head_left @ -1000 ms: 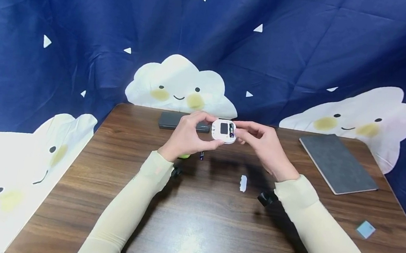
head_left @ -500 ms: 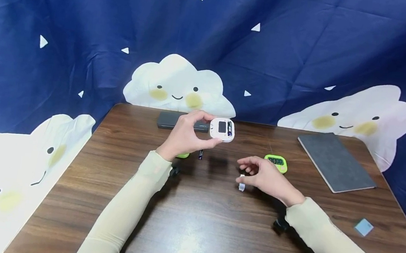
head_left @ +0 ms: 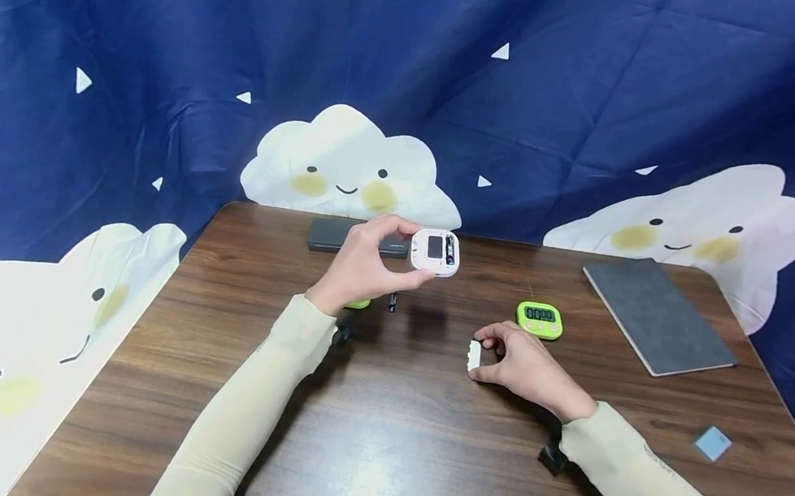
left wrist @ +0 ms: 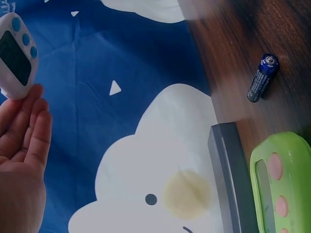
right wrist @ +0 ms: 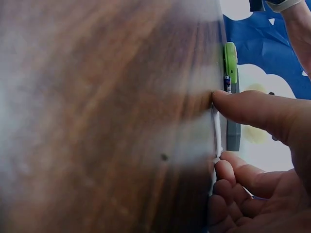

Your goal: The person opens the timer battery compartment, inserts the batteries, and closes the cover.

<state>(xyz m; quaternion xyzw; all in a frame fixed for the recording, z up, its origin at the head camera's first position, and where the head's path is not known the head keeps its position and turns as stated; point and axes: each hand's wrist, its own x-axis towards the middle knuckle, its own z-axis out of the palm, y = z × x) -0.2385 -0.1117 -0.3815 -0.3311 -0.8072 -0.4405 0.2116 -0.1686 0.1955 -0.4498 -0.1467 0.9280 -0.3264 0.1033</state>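
My left hand point(head_left: 369, 269) holds a white digital timer point(head_left: 434, 253) up over the table by its edges, its back toward the head camera. The back's open compartment has a battery point(head_left: 450, 251) in it. In the left wrist view the timer's front point(left wrist: 17, 56) shows blue buttons and a dark screen. My right hand point(head_left: 527, 369) is down at the table, thumb and fingers pinching the small white battery cover point(head_left: 474, 356) at its two ends. Seen from the right wrist, that cover point(right wrist: 217, 128) lies flat on the wood between thumb and fingertips.
A loose blue battery point(left wrist: 263, 77) lies near a green timer point(left wrist: 286, 179), partly behind my left hand in the head view. Another green timer point(head_left: 539, 320) sits beyond my right hand. A dark case point(head_left: 332, 236), grey notebook point(head_left: 658, 317) and blue pad point(head_left: 713, 444) lie around the table.
My right hand has left the white timer, come down toward me to the table and taken the battery cover between thumb and fingers. My left hand still holds the timer.
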